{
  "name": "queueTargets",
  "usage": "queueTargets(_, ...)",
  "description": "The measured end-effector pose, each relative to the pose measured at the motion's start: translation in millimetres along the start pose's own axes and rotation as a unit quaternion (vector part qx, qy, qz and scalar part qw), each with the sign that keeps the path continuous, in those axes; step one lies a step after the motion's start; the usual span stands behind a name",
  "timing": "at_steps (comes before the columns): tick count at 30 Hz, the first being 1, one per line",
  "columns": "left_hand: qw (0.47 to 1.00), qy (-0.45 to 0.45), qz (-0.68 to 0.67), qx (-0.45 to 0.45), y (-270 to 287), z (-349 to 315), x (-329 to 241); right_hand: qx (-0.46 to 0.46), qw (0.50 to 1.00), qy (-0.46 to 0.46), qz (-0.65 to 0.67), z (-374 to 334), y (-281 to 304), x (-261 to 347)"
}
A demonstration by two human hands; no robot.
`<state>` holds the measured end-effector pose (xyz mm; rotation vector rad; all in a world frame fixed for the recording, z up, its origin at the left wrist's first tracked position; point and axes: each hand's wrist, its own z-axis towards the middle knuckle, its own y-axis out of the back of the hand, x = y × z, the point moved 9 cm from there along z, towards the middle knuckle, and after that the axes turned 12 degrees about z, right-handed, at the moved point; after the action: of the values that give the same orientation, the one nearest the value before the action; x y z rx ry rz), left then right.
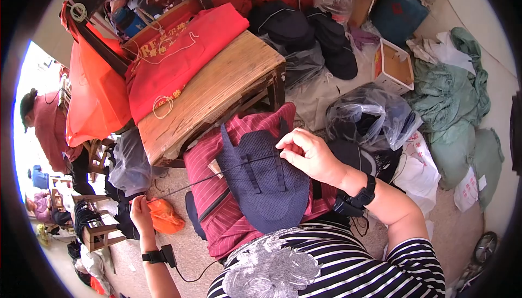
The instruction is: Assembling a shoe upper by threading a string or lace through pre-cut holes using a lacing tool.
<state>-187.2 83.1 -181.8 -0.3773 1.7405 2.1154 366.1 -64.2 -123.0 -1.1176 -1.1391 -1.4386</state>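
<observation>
On my lap, over a red pinstriped cloth (217, 227), lies a navy mesh fabric piece (266, 195) shaped like a shoe upper, with a rounded end toward me and straps at the far end. Narrow fabric loops run along its middle. A thin black cord (190, 184) stretches across it, past these loops, to the left. My left hand (141, 214) is closed on the cord's left part, out beyond the lap. My right hand (310, 154) is over the piece's right side, thumb and fingers pinched at the cord by the right loop.
A wooden bench (212, 80) stands just ahead, with a red cloth bag (185, 48) and pale cord loops on it. Right of it are a clear plastic bag (370, 113), a white box (392, 67) and green cloth (448, 113). An orange bag (165, 216) lies near my left hand.
</observation>
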Motion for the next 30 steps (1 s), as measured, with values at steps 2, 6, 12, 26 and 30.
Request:
queueTargets(2, 1.0, -0.008, 0.027, 0.0, -1, 1, -4, 0.002, 1.0, -0.014, 0.008, 0, 1, -3)
queueTargets(6, 0.998, -0.024, 0.052, -0.01, 4, 4, -16, -0.005, 0.996, -0.082, 0.035, 0, 14, -16)
queueTargets(12, 0.999, 0.007, 0.036, -0.03, 13, 4, 26, -0.02, 0.968, -0.221, 0.121, -5, 5, -27)
queueTargets(26, 0.977, 0.062, -0.204, 0.014, -16, 2, -33, -0.029, 0.992, -0.114, 0.038, 11, 20, 24)
queueTargets(30, 0.992, 0.038, -0.121, -0.01, -7, 7, -5, -0.046, 0.947, -0.203, 0.245, -1, 4, -26)
